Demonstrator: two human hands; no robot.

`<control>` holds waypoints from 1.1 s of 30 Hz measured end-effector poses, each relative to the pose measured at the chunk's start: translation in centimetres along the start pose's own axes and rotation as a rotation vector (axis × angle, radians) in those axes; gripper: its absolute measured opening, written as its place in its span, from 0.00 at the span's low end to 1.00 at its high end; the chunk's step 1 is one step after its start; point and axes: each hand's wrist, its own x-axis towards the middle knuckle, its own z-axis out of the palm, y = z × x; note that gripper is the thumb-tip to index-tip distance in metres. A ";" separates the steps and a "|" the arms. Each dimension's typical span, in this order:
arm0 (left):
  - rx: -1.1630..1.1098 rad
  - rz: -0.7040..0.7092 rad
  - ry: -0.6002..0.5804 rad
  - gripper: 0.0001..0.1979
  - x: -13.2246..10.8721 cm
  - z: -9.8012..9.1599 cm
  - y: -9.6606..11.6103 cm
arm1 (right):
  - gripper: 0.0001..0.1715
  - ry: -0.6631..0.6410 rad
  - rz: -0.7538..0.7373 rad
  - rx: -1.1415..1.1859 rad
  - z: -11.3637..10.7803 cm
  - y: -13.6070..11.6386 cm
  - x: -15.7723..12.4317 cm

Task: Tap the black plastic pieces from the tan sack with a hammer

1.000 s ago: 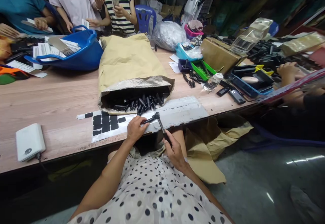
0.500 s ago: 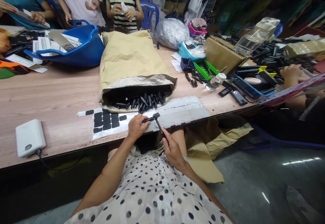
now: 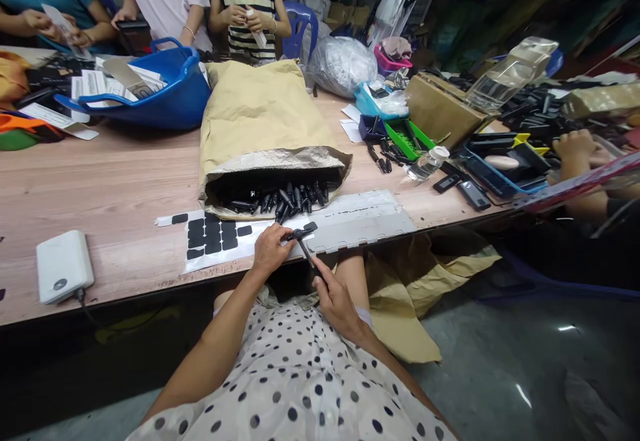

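Note:
My left hand (image 3: pixel 271 249) rests at the table's front edge, its fingers pinched on a small black part (image 3: pixel 292 235). In my right hand (image 3: pixel 337 298) is a slim tool (image 3: pixel 306 252) with a thin shaft and dark handle. Its far end meets the black part beside my left fingertips; the exact contact is too small to make out. A black rounded square (image 3: pixel 311 226) lies just beyond, on a grey strip (image 3: pixel 360 218). Left of my hands is a white sheet (image 3: pixel 235 258) with several black rounded squares (image 3: pixel 213 236). Behind them, a brown paper sack (image 3: pixel 257 108) opens toward me, showing black tube-shaped parts (image 3: pixel 287 200).
A white power bank (image 3: pixel 65 268) with a cable stands at left. Beyond it is a blue basin (image 3: pixel 165 104) of white boxes. To the right are a green tray (image 3: pixel 407 138), a clear bottle (image 3: pixel 427 163) and a co-worker's hand (image 3: pixel 575 144). Several people work across the table.
The tool's far end has shifted left, off the black rounded square and onto the part at my left fingers. My right hand has moved slightly down. Across the table, the co-workers' hands have moved.

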 end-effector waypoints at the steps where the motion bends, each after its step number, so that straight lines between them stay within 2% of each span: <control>1: -0.001 0.001 0.001 0.06 0.0 0.0 0.0 | 0.27 0.011 0.014 0.004 -0.1 0.0 0.0; 10: -0.005 0.009 -0.010 0.06 0.0 0.0 -0.3 | 0.30 0.261 0.190 -0.145 -1.4 1.5 0.8; 14: -0.028 0.012 -0.024 0.09 0.1 -0.2 -0.3 | 0.32 0.243 0.254 -0.138 -1.5 2.3 0.8; 22: -0.075 -0.022 -0.057 0.17 0.1 -0.8 0.0 | 0.32 0.169 0.257 -0.028 -1.6 3.5 1.3; 33: -0.110 -0.031 -0.044 0.19 -0.1 -1.2 0.6 | 0.33 0.164 0.197 -0.065 -1.7 2.9 1.3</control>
